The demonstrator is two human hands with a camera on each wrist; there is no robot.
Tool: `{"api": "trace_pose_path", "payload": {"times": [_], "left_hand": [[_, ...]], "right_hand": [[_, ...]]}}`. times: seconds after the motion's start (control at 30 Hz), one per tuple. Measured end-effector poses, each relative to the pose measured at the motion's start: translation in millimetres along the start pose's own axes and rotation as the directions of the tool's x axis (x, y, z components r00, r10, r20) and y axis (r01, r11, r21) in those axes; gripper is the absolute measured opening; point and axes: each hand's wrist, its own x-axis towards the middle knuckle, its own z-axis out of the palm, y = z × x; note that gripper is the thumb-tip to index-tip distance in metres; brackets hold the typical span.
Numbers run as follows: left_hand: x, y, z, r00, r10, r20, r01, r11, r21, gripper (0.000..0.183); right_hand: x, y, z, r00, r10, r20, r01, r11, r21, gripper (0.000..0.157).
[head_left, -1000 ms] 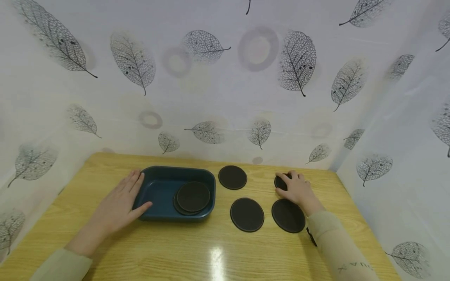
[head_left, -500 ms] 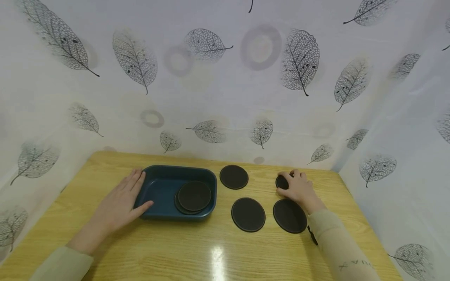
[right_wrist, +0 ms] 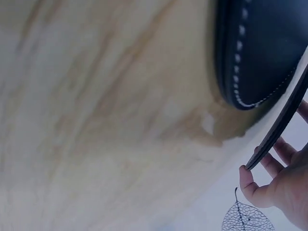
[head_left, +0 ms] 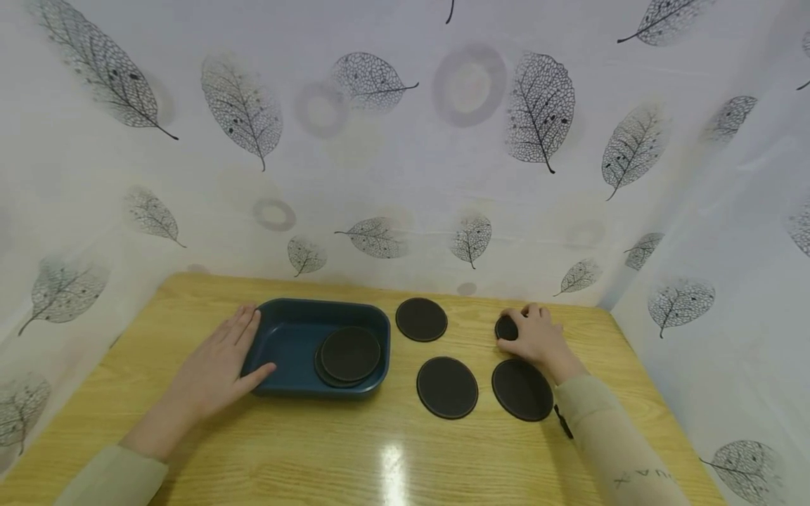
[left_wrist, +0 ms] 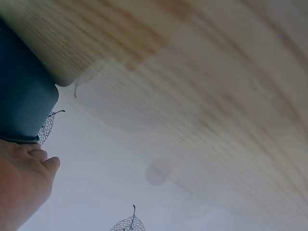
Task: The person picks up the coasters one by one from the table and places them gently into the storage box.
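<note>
My left hand [head_left: 218, 365] lies with fingers straight along the left wall of a dark blue rectangular baking dish [head_left: 285, 348], thumb at its front rim. Inside the dish, at the right, one black round coaster [head_left: 350, 353] overlaps another. At the back right my right hand [head_left: 539, 337] pinches a black coaster [head_left: 506, 328] between thumb and fingers, partly covering it. The right wrist view shows this held coaster [right_wrist: 276, 130] edge-on and tilted, fingertips at its rim. Just in front of that hand is another black coaster [head_left: 522, 389] with pale edge stitching.
Between dish and right hand, a coaster [head_left: 421, 319] lies at the back and another coaster [head_left: 447, 387] nearer the front. Behind the wooden table [head_left: 304, 450] hangs a leaf-patterned curtain [head_left: 392, 176], which also closes off the right side.
The coaster in my right hand has tilted slightly as the fingers grip its edge. My left hand and the dish stay put; the whole head view has shifted a little.
</note>
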Motion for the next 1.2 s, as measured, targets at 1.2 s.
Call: {"api": "trace_pose_path", "payload": {"times": [1.2], "left_hand": [[-3.0, 1.0, 0.2, 1.0, -0.005, 0.002, 0.006, 1.0, -0.014, 0.098]], "right_hand": [[10, -91, -30.0, 0.96, -0.258, -0.112, 0.247, 0.963, -0.104, 0.072]]}}
